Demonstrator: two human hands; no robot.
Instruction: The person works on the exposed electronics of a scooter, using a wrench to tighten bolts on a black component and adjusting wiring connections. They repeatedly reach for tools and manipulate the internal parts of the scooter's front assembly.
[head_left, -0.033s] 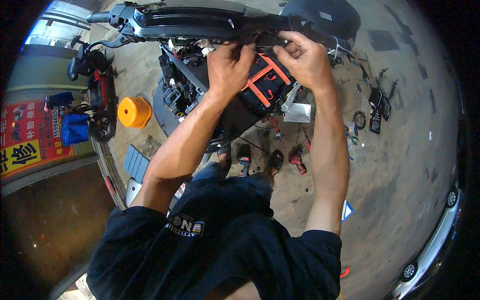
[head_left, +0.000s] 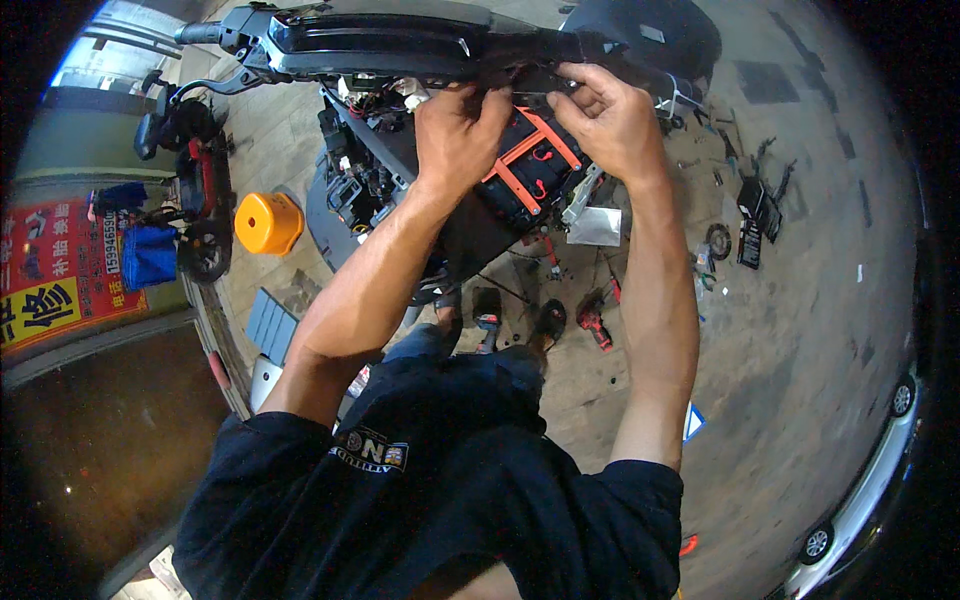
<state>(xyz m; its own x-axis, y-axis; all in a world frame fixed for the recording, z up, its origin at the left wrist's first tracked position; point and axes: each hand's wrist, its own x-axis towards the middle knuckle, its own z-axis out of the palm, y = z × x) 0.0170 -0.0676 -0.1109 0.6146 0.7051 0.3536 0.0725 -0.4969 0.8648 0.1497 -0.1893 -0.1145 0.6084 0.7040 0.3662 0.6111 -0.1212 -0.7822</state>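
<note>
Just beneath the black handlebar cover [head_left: 375, 45] of a partly stripped electric scooter, both of my hands work close together. My left hand [head_left: 460, 135] is closed, its fingertips mostly hidden under the cover. My right hand [head_left: 608, 118] has thumb and forefinger pinched together at the cover's lower edge. A thin line, perhaps a wire, runs between the hands; what each one grips is too small to name. Below them lies the open battery bay, with black batteries and an orange frame [head_left: 518, 165] over them. Exposed wiring and connectors [head_left: 345, 185] fill the scooter's left side.
An orange stool [head_left: 268, 223] stands at the left, near a parked red scooter [head_left: 195, 180] with a blue bag. Between and beside my feet are a red power drill [head_left: 594, 322] and another tool [head_left: 488, 330]. A black tool case [head_left: 760, 215] and loose tools lie right.
</note>
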